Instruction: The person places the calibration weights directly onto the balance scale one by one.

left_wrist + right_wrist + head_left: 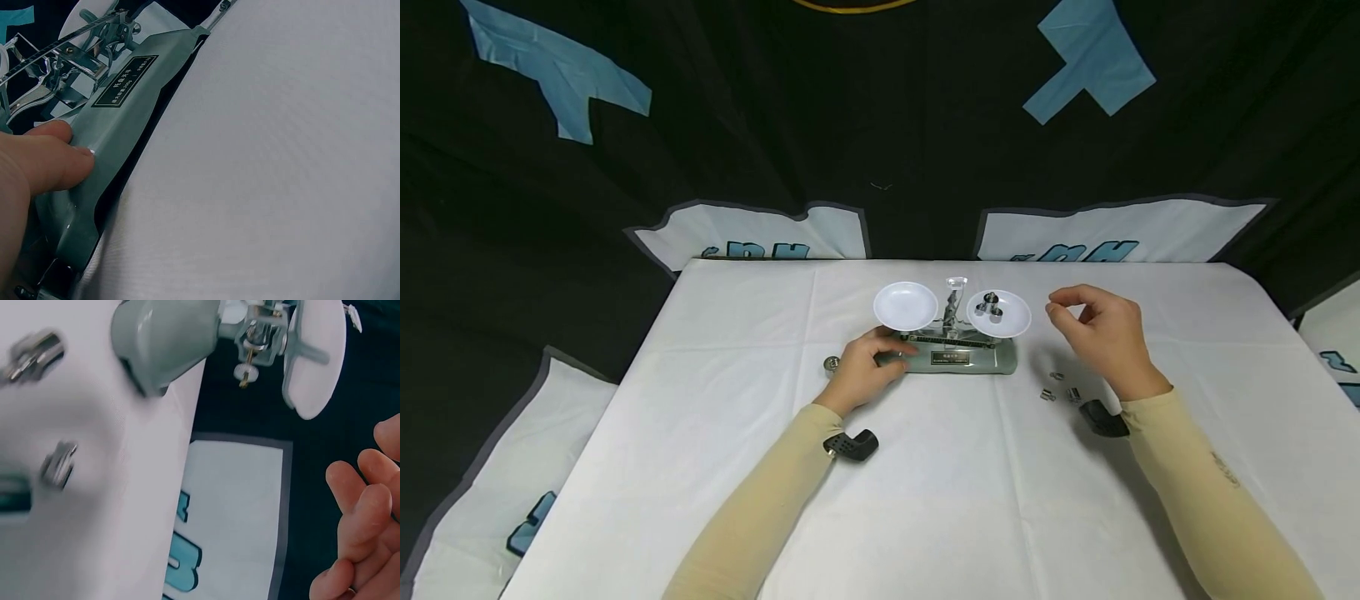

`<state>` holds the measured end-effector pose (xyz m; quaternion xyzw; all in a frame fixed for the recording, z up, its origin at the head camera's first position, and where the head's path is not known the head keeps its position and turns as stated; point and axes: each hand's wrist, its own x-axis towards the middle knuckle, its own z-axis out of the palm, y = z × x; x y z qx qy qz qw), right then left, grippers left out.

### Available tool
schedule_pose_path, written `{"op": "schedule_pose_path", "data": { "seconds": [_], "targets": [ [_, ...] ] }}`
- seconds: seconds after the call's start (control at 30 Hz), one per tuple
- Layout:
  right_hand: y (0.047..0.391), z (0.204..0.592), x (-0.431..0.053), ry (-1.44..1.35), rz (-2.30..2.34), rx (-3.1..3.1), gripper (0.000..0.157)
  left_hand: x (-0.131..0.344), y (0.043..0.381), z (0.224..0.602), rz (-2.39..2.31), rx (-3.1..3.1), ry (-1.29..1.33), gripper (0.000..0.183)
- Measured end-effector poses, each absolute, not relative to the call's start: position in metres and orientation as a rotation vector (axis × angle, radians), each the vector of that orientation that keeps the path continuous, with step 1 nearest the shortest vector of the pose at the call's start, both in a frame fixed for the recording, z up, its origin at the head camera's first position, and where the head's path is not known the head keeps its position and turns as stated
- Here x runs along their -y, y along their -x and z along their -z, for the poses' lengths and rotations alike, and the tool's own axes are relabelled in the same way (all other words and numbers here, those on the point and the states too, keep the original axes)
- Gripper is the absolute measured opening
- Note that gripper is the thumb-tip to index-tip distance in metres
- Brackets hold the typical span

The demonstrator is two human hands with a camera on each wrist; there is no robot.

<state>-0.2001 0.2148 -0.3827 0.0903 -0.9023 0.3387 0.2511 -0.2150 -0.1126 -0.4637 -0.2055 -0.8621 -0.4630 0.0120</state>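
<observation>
A grey-green balance scale (973,358) stands on the table, its dark label facing front. My left hand (867,367) holds the left end of its base, with thumb and finger on the green metal (119,150). The left white pan (905,306) has nothing on it. Several small metal weights (990,305) stand on the right pan (1017,315). Raised to the right of that pan is my right hand (1101,333), fingers loosely bent and holding nothing; the right wrist view shows its fingertips apart from the pan (319,356).
Below my right hand, small metal weights (1073,394) lie on the white tablecloth (925,483). A round metal piece (831,363) sits just left of my left hand. Behind the table hangs a black cloth (820,125) with blue and white patches.
</observation>
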Motion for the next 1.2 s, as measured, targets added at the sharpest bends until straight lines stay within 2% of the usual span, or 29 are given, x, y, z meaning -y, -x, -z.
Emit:
{"op": "schedule_pose_path", "data": {
  "seconds": [0.67,1.2],
  "targets": [
    [0.183,0.405,-0.254,-0.187,-0.875,2.612,0.017,0.115,0.215,0.466,1.455,2.691,0.627,0.023],
    [0.178,0.421,-0.259,-0.253,-0.815,2.727,0.015,0.113,0.215,0.464,1.443,2.691,0.639,0.024]
  ]
}}
